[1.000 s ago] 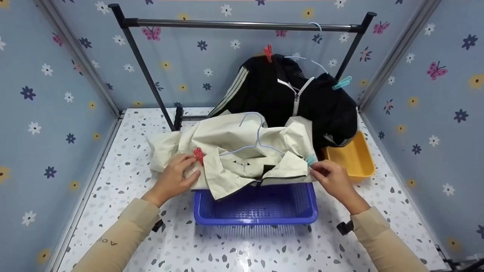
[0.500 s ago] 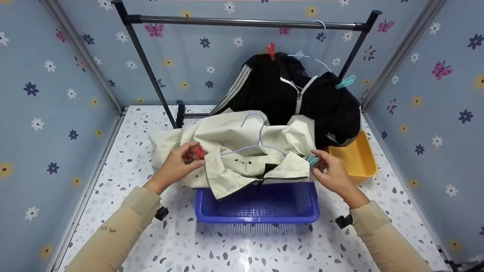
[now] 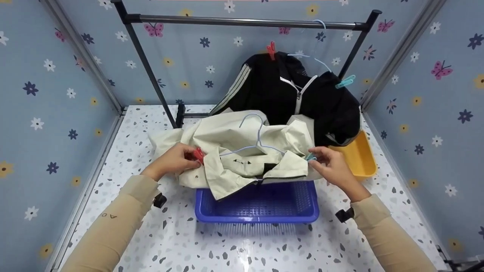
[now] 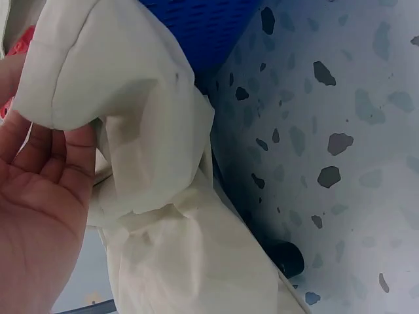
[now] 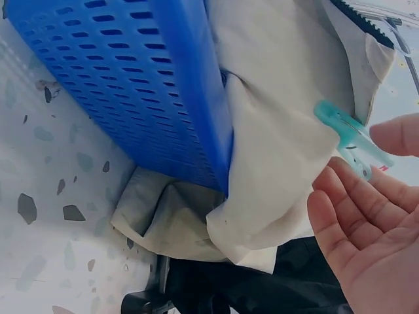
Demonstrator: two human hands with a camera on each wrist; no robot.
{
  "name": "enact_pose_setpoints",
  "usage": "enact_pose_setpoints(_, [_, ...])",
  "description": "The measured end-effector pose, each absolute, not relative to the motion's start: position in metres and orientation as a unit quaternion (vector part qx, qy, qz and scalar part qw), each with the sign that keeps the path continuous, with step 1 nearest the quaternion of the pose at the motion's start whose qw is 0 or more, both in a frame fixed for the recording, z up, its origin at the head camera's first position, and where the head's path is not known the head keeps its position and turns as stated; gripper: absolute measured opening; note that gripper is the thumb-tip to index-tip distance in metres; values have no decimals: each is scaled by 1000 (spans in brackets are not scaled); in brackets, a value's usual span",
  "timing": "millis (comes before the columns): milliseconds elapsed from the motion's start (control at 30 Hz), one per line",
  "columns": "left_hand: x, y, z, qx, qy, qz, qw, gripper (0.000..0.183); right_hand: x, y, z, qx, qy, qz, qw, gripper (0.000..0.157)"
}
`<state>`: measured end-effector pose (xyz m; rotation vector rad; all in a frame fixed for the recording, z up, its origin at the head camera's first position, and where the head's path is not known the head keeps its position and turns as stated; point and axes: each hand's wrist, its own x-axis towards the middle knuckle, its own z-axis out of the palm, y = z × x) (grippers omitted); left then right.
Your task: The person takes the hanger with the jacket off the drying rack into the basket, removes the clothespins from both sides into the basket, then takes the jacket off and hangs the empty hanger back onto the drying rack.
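Note:
A cream jacket with a dark zip lies on a pale blue wire hanger, draped over a blue basket. My left hand pinches the red clothespin at one shoulder. In the left wrist view, the jacket's fabric covers its fingertips. At the other shoulder, my right hand pinches the teal clothespin. The right wrist view has that teal clothespin between thumb and fingers, biting the fabric.
Behind, a black jacket hangs from the dark rack with a red peg and a teal peg on its shoulders. A yellow bin stands at the right. Patterned panels surround the speckled surface.
Both hands have shifted slightly up and closed in on the clothespins, from loosely curved around them half a second ago to pinching them. The cream jacket has hardly moved.

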<state>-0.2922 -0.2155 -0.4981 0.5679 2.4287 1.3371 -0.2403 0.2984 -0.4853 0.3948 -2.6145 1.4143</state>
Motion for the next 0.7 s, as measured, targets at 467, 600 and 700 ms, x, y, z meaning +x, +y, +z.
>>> enact_pose_setpoints(467, [-293,-217,-507,203,838,486,142,15,-244,306,-476,120,-845,522,-2,27])
enact_pose_setpoints(600, [-293,-217,-508,211,835,489,139,15,-245,308,-474,120,-833,540,-7,26])
enact_pose_setpoints(700, [-293,-217,-508,208,836,488,142,15,-245,309,-473,117,-827,549,-4,25])
